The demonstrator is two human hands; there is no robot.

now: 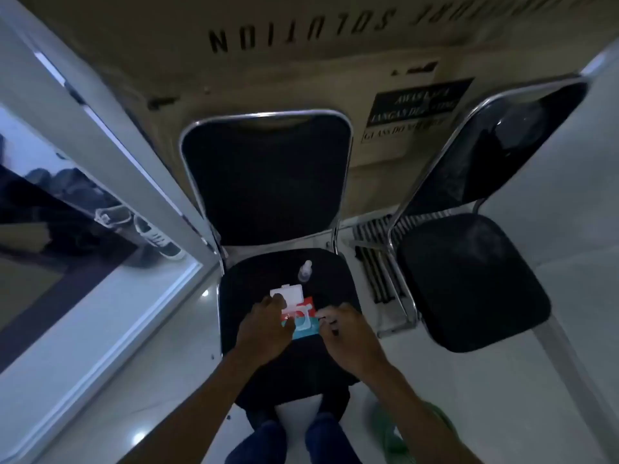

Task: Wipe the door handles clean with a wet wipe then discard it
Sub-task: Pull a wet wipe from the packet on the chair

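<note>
A red and teal wet wipe pack (303, 324) lies on the black seat of the near chair (331, 283), its white lid flipped open at the far end. My left hand (266, 326) rests on the pack's left side, fingers pressing down on it. My right hand (350, 336) is at the pack's right edge with fingers curled by the opening; whether it pinches a wipe I cannot tell. No door handle is in view.
A small clear bottle (304, 271) stands on the seat behind the pack. A second black chair (469, 283) is to the right. A glass door with a white frame (110, 169) runs along the left. My legs show below, on a white tiled floor.
</note>
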